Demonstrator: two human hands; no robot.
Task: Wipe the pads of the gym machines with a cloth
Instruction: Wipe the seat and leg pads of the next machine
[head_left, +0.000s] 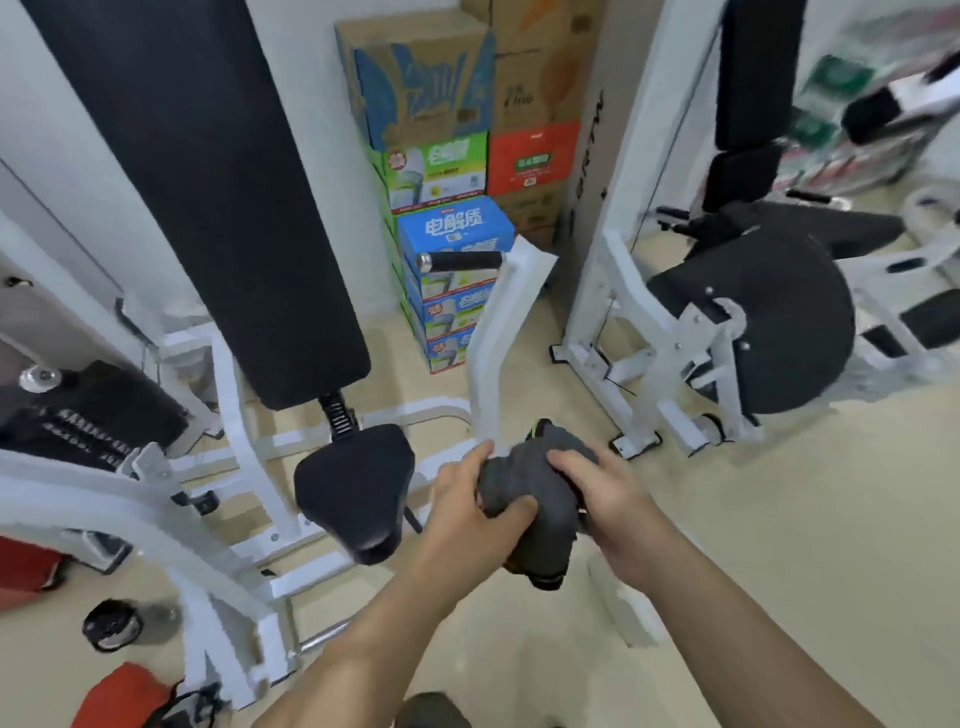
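The cloth (530, 499) is dark grey and soft, bunched into a thick wad with a sliver of yellow-green showing at its top and bottom ends. It is held in the air just right of the seat (353, 478), touching no pad. The left hand (467, 499) grips its left side, thumb pressed across the front and fingers curled behind. The right hand (608, 499) clasps the upper right part, fingers curled over the folds.

Beyond the seat, against the wall, stands a stack of boxes (457, 228); the blue one reads "电解质" in white characters, and the green and red ones carry print too blurred to read.

The seat is a black, smooth, rounded wedge of padded vinyl with a narrow front. Behind and above it rises the back pad (208, 182), long, flat and black with rounded corners. A white painted metal frame (488, 353) curves up to the right of the seat and carries a black ribbed handle (462, 261) with a chrome end cap. Far right of the seat is a second white machine with a round black cover (779, 322).
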